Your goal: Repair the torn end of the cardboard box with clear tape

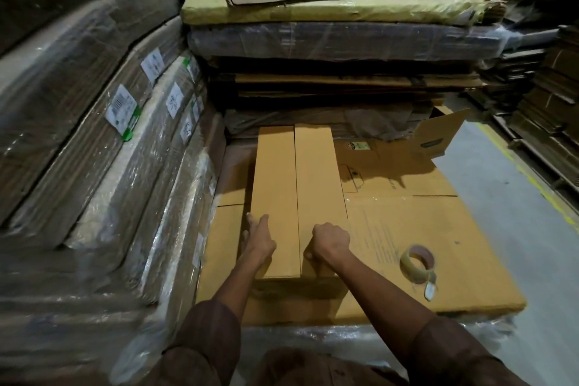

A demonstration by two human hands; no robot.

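the box [300,197] lies lengthwise on a flat sheet [438,244] of cardboard, its near end toward the person, its two top flaps meeting along a centre seam. that puts the end to be mended within easy reach, and the sheet, resting on wrapped stacks [109,150], gives a firm, level bed to press against.

the left hand [258,240] lies open and flat on the left flap near the box's left edge, fingers spread forward, likely pinning the flap down and keeping the box from sliding. the right hand [329,243] is curled into a fist at the near end of the right flap, knuckles up; it seems to grip the flap's edge, though what the fingers close on is hidden under the hand.

the tape [418,262] stands on the sheet just right of the right forearm, apart from the box, a loose tail hanging toward the near edge, so it can be picked up fast. no tear shows from here; taping looks not yet begun.
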